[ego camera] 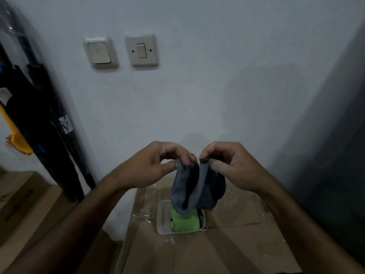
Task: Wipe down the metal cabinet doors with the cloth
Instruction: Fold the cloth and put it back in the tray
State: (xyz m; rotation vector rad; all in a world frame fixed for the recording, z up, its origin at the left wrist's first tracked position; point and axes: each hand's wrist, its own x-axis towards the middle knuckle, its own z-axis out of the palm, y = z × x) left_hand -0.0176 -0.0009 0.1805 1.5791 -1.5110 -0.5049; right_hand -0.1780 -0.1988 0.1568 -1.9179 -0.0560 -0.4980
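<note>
Head cam, one view. Both hands raised mid-frame, in front of pale wall.

L hand [153, 165]: fingers curled, thumb and fingertips pinching top edge of the cloth [194, 191] on its left side. R hand [230, 165]: fingers curled, pinching same top edge on its right side. The two pinch points sit nearly touching, at approx 12 o'clock of the cloth.

Cloth: grey, w/ darker folds, hangs slack from both hands toward 6 o'clock, clear of surfaces below. Bulk of it lies between and beneath the hands.

Below cloth, at its 6 o'clock: white tray [163, 218] holding a green item [184, 222]; cloth's lower hem overlaps it in view, contact cannot be told. Tray rests on cardboard box [237, 244], taped top.

Wall, 11 o'clock from hands: two switch plates [120, 51] side by side. At 9 o'clock: dark umbrellas [39, 135] leaning, yellow brush [16, 144] beside them. At 3 o'clock: dark grey cabinet side [335, 145], detail unclear. Second carton [23, 204] at 8 o'clock.
</note>
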